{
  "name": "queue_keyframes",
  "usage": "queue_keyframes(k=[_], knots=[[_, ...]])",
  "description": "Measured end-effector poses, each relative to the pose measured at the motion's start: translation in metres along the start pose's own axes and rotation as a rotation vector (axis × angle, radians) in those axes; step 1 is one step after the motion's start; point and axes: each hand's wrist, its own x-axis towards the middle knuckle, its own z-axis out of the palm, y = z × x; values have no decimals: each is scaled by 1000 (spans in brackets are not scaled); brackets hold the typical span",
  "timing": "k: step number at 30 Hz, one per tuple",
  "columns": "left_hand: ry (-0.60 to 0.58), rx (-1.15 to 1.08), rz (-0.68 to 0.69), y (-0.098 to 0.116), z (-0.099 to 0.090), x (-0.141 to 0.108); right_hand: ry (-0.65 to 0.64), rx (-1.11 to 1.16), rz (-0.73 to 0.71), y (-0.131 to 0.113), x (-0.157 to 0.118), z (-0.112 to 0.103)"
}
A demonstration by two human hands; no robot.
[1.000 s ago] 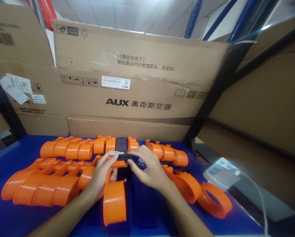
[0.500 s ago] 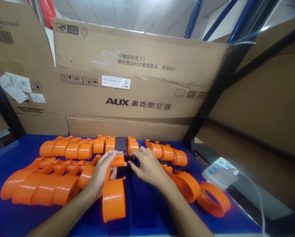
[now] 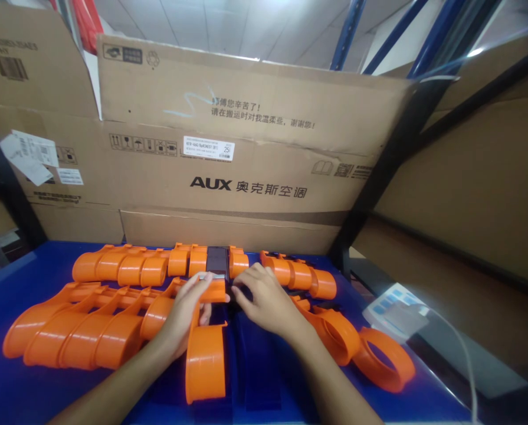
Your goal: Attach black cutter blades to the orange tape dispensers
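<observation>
My left hand [image 3: 188, 313] is closed round an orange plastic tape dispenser [image 3: 206, 360]. The dispenser's ring hangs down toward me, and a silvery toothed blade [image 3: 217, 276] shows along its top edge. Just right of that blade end is my right hand [image 3: 264, 301], its thumb and fingers bent together by something dark. What those fingers hold, if anything, I cannot make out. Several similar orange tape dispensers [image 3: 80, 342] lie in a row at the left, partly behind my left arm. More dispensers [image 3: 383, 360] rest on the right, past my right wrist.
A blue surface [image 3: 7, 295] carries everything. At its back stand another row of orange dispensers [image 3: 108, 265], a dark phone-like rectangle [image 3: 218, 261] and a large cardboard panel [image 3: 246, 159]. A white box-shaped device with a cable [image 3: 396, 313] sits at the right, near a dark rack post [image 3: 379, 171].
The view has shifted very slightly. My left hand and the dispenser in it have moved a touch to the right; my right hand keeps nearly the same pose.
</observation>
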Motion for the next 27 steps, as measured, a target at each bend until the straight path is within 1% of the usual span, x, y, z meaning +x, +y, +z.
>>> queue_keyframes(k=[2, 5, 7, 10, 14, 19, 27], knots=[[-42, 13, -27, -3, -2, 1, 48, 79, 5, -3, 1, -3], [-87, 56, -56, -6, -4, 2, 104, 270, -8, -9, 2, -5], [-101, 87, -73, -8, -5, 0, 126, 379, -15, -13, 2, -3], [-121, 104, -89, -9, -5, -2, 138, 466, 5, -15, 3, 4], [-140, 115, -86, -9, -4, -2, 144, 526, 66, -16, 3, 13], [-153, 97, -42, -11, -5, -1, 185, 546, 88, -15, 4, 12], [-82, 79, 1, -7, -4, 1, 240, 505, 105, -9, 3, 5]])
